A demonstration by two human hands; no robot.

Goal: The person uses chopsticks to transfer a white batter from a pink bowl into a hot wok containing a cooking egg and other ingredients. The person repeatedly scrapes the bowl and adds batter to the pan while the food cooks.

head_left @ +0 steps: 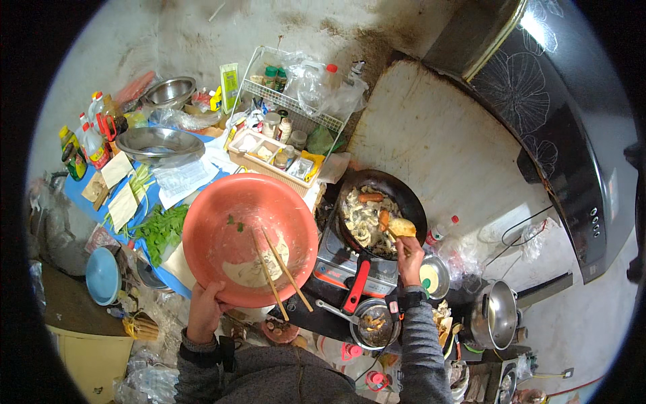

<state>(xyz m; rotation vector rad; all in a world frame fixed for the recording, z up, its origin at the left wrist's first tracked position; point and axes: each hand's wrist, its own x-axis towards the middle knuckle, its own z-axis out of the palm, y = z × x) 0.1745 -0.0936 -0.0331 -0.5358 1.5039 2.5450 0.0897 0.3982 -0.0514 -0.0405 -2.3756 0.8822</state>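
My left hand (204, 311) grips the near left rim of a large coral-red basin (199, 236), tilted toward me. Inside it are a patch of pale, wet batter (250, 269) and a few green leaf bits. A pair of chopsticks (270, 274) leans in the basin over its near rim. At the near right edge of a black frying pan (415, 202), my right hand (409, 259) closes on a flat yellowish piece (402, 227); whether it is bread or a utensil's blade is unclear. Pale chunks (360, 222) and reddish-brown pieces (383, 219) lie in the pan, whose red handle (356, 288) points toward me.
The pan rests on a portable gas stove (330, 266). Nearby stand a small pot (371, 324), a bowl of yellow liquid (434, 277) and a steel pot (499, 315). Leafy greens (161, 232), steel bowls (160, 145) and a seasoning rack (269, 148) are on the left and behind.
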